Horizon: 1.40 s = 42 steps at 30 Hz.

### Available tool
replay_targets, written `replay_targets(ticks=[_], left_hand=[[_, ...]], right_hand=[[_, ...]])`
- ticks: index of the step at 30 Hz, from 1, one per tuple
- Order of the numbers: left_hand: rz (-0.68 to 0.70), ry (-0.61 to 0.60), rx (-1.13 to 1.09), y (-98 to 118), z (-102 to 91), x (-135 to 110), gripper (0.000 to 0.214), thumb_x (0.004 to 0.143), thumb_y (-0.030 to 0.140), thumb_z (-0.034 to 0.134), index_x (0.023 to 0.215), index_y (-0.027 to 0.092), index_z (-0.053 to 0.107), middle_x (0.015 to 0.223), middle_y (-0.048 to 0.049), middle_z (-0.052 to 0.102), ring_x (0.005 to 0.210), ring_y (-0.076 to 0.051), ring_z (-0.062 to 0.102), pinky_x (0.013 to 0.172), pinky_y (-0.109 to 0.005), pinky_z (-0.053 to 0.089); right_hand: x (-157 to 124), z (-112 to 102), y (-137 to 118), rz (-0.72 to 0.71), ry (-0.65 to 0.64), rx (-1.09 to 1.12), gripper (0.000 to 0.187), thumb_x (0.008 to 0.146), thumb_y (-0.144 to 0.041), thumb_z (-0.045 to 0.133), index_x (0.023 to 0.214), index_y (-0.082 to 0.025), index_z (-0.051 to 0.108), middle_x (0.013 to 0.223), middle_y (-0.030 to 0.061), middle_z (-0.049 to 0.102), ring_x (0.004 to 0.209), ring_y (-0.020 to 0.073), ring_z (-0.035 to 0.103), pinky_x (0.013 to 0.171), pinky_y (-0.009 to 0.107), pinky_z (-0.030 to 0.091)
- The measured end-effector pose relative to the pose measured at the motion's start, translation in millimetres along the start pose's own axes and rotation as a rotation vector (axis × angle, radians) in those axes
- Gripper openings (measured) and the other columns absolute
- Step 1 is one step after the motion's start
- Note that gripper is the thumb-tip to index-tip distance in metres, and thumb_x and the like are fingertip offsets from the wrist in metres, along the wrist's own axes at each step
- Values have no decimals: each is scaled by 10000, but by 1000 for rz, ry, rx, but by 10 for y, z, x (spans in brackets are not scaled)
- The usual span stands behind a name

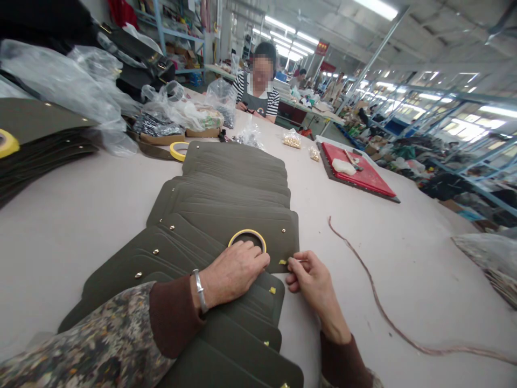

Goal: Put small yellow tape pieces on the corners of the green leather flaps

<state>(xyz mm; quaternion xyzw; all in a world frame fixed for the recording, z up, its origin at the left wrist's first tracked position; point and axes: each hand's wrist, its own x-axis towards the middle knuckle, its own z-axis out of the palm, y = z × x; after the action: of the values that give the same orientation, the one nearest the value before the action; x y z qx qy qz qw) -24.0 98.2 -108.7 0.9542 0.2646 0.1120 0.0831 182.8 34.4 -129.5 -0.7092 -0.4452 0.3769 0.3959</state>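
A long fanned row of dark olive leather panels (226,205) with small brass studs lies on the pale table (72,226). My left hand (234,272) rests curled on a yellow tape roll (247,235) that sits on one panel. My right hand (311,277) is just right of it, its fingers pinched on a small yellow piece (283,262) at the panel's right edge. Another yellow bit (272,290) is stuck on the panel below.
A second yellow tape roll (178,151) lies further back, by plastic bags (81,81) and stacked olive panels (36,145) at the left. A red board (359,172) is at the right, a long cord (379,302) trails across the table, and a seated person (258,89) works opposite.
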Motion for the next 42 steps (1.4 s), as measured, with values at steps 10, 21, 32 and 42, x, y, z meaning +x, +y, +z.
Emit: replay_targets(ticks=[10, 21, 32, 42], left_hand=[[0, 14, 0, -6, 3, 10, 87, 942, 202, 477, 891, 192, 546, 862, -32, 589, 806, -202, 505, 712, -321, 400], [80, 150, -180, -80, -86, -73, 191, 973, 153, 374, 948, 184, 561, 848, -20, 601, 774, -150, 549, 695, -253, 449], [68, 266, -197, -135, -23, -90, 440, 989, 251, 430, 1405, 176, 308, 1066, -65, 717, 849, -157, 709, 731, -245, 552], [55, 199, -174, -111, -17, -82, 198, 969, 189, 438, 1165, 191, 466, 917, -14, 706, 812, -146, 700, 660, -223, 522]], right_hand=[[-31, 150, -4, -356, 146, -446, 207, 874, -314, 553, 761, -204, 686, 738, 39, 706, 654, 177, 625, 661, 277, 443], [-47, 19, -145, -279, -177, -492, 237, 835, -293, 581, 625, -204, 645, 540, -35, 583, 504, 127, 505, 514, 238, 338], [-112, 174, -263, -624, -14, -147, 171, 880, -215, 571, 1016, -218, 674, 943, 58, 700, 828, 182, 641, 755, 294, 510], [-112, 334, -246, -877, 117, -409, 182, 874, -139, 490, 806, -218, 640, 726, 32, 683, 657, 147, 628, 634, 269, 494]])
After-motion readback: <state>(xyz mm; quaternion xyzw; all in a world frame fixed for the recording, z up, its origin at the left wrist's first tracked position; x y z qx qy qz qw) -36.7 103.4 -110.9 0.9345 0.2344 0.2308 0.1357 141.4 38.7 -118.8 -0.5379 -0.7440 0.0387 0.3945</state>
